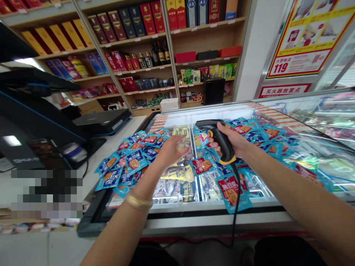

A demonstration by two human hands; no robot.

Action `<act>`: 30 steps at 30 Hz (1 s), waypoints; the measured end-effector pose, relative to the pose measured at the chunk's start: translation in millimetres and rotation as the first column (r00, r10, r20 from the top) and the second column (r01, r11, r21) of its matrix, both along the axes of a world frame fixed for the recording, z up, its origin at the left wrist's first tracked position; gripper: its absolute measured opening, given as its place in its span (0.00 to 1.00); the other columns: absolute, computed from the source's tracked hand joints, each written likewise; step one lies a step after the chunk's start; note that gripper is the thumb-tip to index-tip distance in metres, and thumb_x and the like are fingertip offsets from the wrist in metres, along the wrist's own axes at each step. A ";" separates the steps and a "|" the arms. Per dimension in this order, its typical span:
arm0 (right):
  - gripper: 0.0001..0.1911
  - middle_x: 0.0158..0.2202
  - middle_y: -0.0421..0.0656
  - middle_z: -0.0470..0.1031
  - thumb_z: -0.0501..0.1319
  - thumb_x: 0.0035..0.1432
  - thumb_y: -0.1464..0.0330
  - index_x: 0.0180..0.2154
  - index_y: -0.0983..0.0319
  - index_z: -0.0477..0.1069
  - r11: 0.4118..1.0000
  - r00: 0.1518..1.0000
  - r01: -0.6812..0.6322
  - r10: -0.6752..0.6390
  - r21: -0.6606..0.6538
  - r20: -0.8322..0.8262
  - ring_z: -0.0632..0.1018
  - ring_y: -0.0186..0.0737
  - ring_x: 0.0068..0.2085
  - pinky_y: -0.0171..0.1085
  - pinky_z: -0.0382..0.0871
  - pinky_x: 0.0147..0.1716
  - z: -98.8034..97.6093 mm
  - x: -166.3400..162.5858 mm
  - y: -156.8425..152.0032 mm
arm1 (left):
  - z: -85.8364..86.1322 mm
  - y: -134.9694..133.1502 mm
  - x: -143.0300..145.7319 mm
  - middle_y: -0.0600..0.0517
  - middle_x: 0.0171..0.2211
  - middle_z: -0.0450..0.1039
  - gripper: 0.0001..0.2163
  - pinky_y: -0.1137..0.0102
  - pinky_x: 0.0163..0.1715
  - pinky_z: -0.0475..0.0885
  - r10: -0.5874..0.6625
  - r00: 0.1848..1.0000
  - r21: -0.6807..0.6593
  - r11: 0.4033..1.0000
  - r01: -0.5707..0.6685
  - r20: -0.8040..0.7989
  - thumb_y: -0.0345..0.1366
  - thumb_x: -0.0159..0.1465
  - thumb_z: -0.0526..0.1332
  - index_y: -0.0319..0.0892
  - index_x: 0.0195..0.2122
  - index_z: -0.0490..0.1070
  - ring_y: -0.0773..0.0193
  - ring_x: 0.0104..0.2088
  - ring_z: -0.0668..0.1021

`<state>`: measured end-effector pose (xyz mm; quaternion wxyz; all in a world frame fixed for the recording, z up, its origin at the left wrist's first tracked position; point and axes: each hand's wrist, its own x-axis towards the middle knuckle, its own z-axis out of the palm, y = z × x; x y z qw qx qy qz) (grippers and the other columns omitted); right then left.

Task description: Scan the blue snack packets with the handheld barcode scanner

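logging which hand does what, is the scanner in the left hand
No, the right hand holds the scanner, and the left hand is apart from it.

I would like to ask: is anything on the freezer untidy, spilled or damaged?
I see no clear spill or damage. The blue packets look untidy: they lie in loose heaps on the glass top, overlapping at many angles instead of being stacked, with some around the scanner.

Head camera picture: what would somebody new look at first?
Probably the black scanner in the right hand, near the middle. Next, the blue packets heaped on the glass top, to the left and right of the open left hand. Behind them, shelves hold rows of colourful boxes.
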<state>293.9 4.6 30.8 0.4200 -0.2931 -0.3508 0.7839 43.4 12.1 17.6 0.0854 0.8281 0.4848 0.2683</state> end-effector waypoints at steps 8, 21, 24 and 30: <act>0.21 0.26 0.42 0.67 0.52 0.65 0.51 0.35 0.62 0.69 0.993 0.994 0.108 -0.108 0.039 0.015 0.68 0.32 0.22 0.29 0.68 0.18 -6.6 39.5 -1.2 | -14.8 -25.3 42.4 0.39 0.51 0.71 0.35 0.56 0.50 0.71 -0.117 0.969 -0.280 0.959 0.053 -0.218 0.48 0.41 0.74 0.42 0.51 0.71 0.43 0.50 0.76; 0.20 0.25 0.41 0.67 0.53 0.65 0.52 0.35 0.62 0.69 0.994 0.993 0.112 -0.112 0.018 -0.022 0.68 0.30 0.22 0.27 0.67 0.18 -7.3 38.9 -6.6 | 2.9 14.8 30.2 0.43 0.41 0.79 0.21 0.57 0.46 0.74 0.191 0.942 -0.414 0.908 -0.063 0.275 0.48 0.46 0.72 0.43 0.39 0.74 0.51 0.42 0.80; 0.21 0.25 0.41 0.67 0.54 0.65 0.51 0.35 0.62 0.69 0.993 0.993 0.115 -0.114 0.023 -0.020 0.68 0.31 0.22 0.27 0.67 0.18 -7.8 38.5 -6.8 | -2.4 15.1 48.5 0.42 0.42 0.79 0.20 0.56 0.48 0.74 0.314 0.706 -0.612 0.762 0.212 0.635 0.51 0.56 0.67 0.43 0.43 0.74 0.53 0.43 0.81; 0.21 0.26 0.41 0.68 0.56 0.63 0.51 0.37 0.63 0.69 0.995 0.997 0.072 -0.071 0.071 -0.017 0.69 0.31 0.23 0.27 0.67 0.18 -12.9 38.5 -5.9 | -23.8 12.7 59.1 0.41 0.38 0.80 0.24 0.67 0.41 0.77 0.494 0.274 -0.550 0.593 0.588 0.825 0.52 0.69 0.49 0.36 0.45 0.73 0.61 0.37 0.82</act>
